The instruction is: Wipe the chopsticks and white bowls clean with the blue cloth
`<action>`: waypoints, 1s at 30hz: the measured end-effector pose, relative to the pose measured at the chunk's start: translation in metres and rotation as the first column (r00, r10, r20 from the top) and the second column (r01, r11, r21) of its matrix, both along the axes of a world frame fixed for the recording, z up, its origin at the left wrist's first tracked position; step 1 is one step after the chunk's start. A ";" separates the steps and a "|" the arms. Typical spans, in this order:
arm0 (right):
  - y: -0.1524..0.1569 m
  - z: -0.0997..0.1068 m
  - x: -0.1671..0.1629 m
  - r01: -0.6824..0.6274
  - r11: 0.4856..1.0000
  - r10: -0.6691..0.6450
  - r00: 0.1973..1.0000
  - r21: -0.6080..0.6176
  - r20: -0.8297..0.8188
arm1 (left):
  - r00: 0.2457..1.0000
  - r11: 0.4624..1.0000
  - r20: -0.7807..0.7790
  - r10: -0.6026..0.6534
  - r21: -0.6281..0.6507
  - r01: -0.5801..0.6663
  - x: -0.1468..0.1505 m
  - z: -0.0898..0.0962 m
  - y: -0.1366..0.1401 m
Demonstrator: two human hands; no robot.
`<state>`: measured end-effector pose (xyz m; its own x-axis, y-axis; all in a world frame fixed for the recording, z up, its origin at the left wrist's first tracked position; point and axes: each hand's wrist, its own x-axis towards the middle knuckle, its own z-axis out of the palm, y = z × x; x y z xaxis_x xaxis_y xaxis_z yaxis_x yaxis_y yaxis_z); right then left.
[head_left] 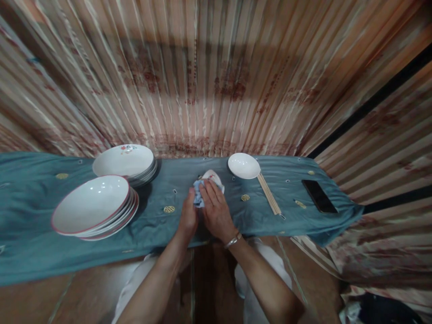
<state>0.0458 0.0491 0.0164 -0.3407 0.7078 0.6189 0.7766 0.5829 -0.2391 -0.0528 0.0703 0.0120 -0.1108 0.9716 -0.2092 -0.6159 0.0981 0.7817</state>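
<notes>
Close together over the front middle of the table, both my hands are on a small white bowl [210, 173] with a coloured pattern, which is mostly hidden by my fingers. With its thumb up, my left hand [189, 216] grips the bowl's left side; its other fingers are largely out of sight. My right hand [216, 210], with a silver bracelet at the wrist, lies over the bowl and presses a light blue cloth [198, 196] against it. Part of the cloth sticks out between the two hands.
On the left are a stack of red-rimmed bowls [91, 204] and a stack of flowered bowls [123, 162]. To the right lie a white bowl [243, 165], several wooden chopsticks [269, 193] and a black phone [319, 196]. A blue-green cloth covers the table [162, 229]; a pleated curtain [216, 81] hangs behind.
</notes>
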 end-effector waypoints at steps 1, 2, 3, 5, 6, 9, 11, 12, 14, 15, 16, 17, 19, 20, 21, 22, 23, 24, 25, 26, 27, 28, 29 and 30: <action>0.002 0.003 0.002 0.000 1.000 -0.001 1.000 -0.011 -0.030 | 1.000 1.000 -0.010 -0.010 0.016 0.010 0.001 0.000 -0.001; 0.004 0.006 0.005 0.004 1.000 -0.006 0.998 -0.024 -0.069 | 1.000 0.999 -0.015 -0.025 0.025 0.025 0.001 0.000 -0.002; 0.006 0.008 0.008 0.011 0.999 -0.016 0.993 -0.040 -0.119 | 0.999 0.999 -0.021 -0.042 0.032 0.043 0.002 -0.001 -0.003; 0.012 0.009 0.015 0.026 0.995 -0.049 0.968 -0.094 -0.247 | 0.996 0.996 -0.054 -0.075 0.047 0.078 0.002 -0.002 -0.005; 0.015 0.009 0.019 0.024 0.991 -0.066 0.944 -0.133 -0.323 | 0.993 0.994 -0.078 -0.090 0.058 0.094 0.002 -0.002 -0.006; 0.024 0.006 0.031 -0.048 0.964 -0.108 0.831 -0.263 -0.547 | 0.983 0.986 -0.136 -0.122 0.093 0.135 0.001 -0.002 -0.008; 0.029 0.004 0.039 -0.109 0.937 -0.146 0.740 -0.332 -0.657 | 0.985 0.988 -0.120 -0.120 0.081 0.130 -0.001 0.001 -0.008; 0.031 0.003 0.042 -0.130 0.924 -0.173 0.698 -0.360 -0.695 | 0.989 0.990 -0.095 -0.118 0.070 0.125 -0.002 0.003 -0.008; 0.033 -0.001 0.047 -0.154 0.897 -0.239 0.623 -0.415 -0.745 | 0.994 0.993 -0.016 -0.108 0.049 0.109 -0.003 0.009 -0.008; 0.034 -0.003 0.049 -0.157 0.883 -0.277 0.587 -0.443 -0.760 | 0.994 0.994 0.032 -0.104 0.043 0.103 -0.004 0.011 -0.008; 0.035 -0.007 0.051 -0.155 0.869 -0.316 0.555 -0.469 -0.769 | 0.992 0.995 0.079 -0.100 0.038 0.098 -0.004 0.014 -0.007; 0.035 -0.010 0.052 -0.149 0.857 -0.353 0.529 -0.494 -0.772 | 0.988 0.995 0.122 -0.095 0.034 0.091 -0.005 0.016 -0.006; 0.036 -0.018 0.050 -0.130 0.841 -0.400 0.503 -0.525 -0.766 | 0.977 0.996 0.196 -0.086 0.023 0.083 -0.005 0.020 -0.004; 0.035 -0.022 0.048 -0.124 0.839 -0.407 0.503 -0.529 -0.762 | 0.970 0.996 0.229 -0.085 0.014 0.084 -0.005 0.022 -0.002; 0.034 -0.026 0.045 -0.122 0.839 -0.406 0.508 -0.530 -0.760 | 0.962 0.996 0.259 -0.082 0.002 0.084 -0.006 0.024 0.000; 0.032 -0.028 0.041 -0.124 0.840 -0.401 0.515 -0.529 -0.758 | 0.955 0.997 0.288 -0.075 -0.014 0.082 -0.006 0.025 0.002; 0.029 -0.030 0.036 -0.127 0.841 -0.395 0.522 -0.527 -0.756 | 0.947 0.996 0.316 -0.066 -0.029 0.079 -0.006 0.027 0.004; 0.026 -0.031 0.031 -0.128 0.841 -0.390 0.529 -0.525 -0.754 | 0.939 0.996 0.341 -0.057 -0.046 0.077 -0.007 0.028 0.006; 0.022 -0.031 0.025 -0.129 0.842 -0.386 0.535 -0.525 -0.751 | 0.932 0.995 0.360 -0.046 -0.065 0.075 -0.008 0.029 0.007; 0.018 -0.031 0.020 -0.129 0.845 -0.377 0.546 -0.519 -0.749 | 0.926 0.994 0.376 -0.038 -0.081 0.073 -0.008 0.030 0.009; 0.014 -0.030 0.015 -0.129 0.850 -0.363 0.561 -0.511 -0.744 | 0.921 0.992 0.388 -0.030 -0.098 0.074 -0.009 0.031 0.010; 0.009 -0.029 0.010 -0.123 0.858 -0.344 0.585 -0.499 -0.735 | 0.917 0.990 0.399 -0.021 -0.118 0.074 -0.010 0.031 0.010; 0.006 -0.028 0.006 -0.112 0.868 -0.323 0.614 -0.484 -0.720 | 0.913 0.988 0.408 -0.011 -0.138 0.074 -0.010 0.032 0.011; 0.002 -0.028 0.002 -0.096 0.879 -0.302 0.647 -0.467 -0.700 | 0.909 0.985 0.417 -0.001 -0.157 0.073 -0.011 0.032 0.011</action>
